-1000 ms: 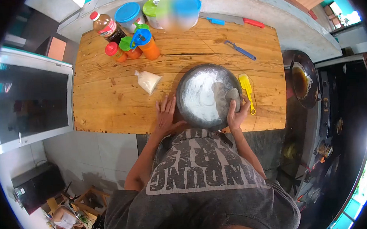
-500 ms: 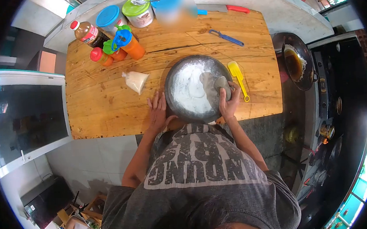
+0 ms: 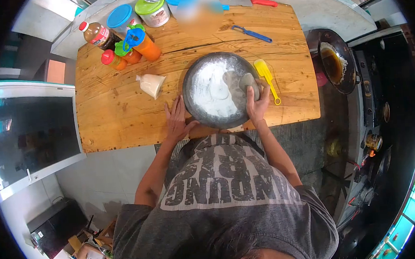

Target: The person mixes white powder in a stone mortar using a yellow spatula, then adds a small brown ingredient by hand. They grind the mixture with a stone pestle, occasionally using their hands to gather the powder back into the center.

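Note:
A wide, dark stone mortar (image 3: pixel 191 74) stands near the front edge of the wooden table. White powder (image 3: pixel 211 92) covers much of its inside, with a greyer, bare patch toward the right. My right hand (image 3: pixel 258 102) is closed around a grey stone pestle (image 3: pixel 248 82), which rests at the mortar's right inner side. Flat on the table, to the left of the mortar, lies my left hand (image 3: pixel 176 123), fingers spread and thumb pointing at the mortar's base. A small tied plastic bag (image 3: pixel 151 85) of pale contents sits beyond it.
A yellow spatula (image 3: pixel 267 80) lies right of the mortar, and a blue peeler (image 3: pixel 253 33) farther back. Orange bottles (image 3: pixel 145 48), a dark sauce bottle (image 3: pixel 101 36) and lidded tubs (image 3: pixel 153 11) line the back left. A red-handled knife (image 3: pixel 263 2) lies behind; a wok (image 3: pixel 335 67) is at right.
The whole view has shifted slightly, so the table sits higher in it. My left hand's fingers have spread apart a little. The pestle stays at the mortar's right side.

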Available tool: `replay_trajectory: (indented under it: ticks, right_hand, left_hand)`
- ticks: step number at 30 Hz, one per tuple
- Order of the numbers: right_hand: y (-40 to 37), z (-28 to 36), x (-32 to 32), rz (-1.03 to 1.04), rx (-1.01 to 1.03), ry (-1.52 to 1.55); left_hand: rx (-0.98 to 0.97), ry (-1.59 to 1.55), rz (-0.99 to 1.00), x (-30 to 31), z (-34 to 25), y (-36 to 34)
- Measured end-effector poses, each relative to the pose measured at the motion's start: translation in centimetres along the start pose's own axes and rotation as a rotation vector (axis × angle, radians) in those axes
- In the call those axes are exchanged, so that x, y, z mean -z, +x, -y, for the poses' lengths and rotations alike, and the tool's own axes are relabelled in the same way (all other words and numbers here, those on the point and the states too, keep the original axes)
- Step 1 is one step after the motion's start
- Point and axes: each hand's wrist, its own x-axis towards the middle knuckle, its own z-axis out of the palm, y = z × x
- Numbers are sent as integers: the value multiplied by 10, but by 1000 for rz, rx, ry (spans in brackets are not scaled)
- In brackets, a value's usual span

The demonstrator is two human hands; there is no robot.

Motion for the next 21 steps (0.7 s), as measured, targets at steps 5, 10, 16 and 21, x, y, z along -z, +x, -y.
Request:
replay_trajectory:
  ticks: [5,10,16,21]
  right_hand:
    - [37,-4,0,40,-62,-38]
    - [47,-2,-5,72,-47,-57]
    - [47,-5,-13,38,-47,-93]
    - [49,-5,-24,40,60,-301]
  left_hand:
    - [86,89,-86,-15,-15,8]
    - [112,75,-124,-18,-16,10]
    - [121,24,-112,-16,-10,15]
    - [50,-2,-130,-18,15,30]
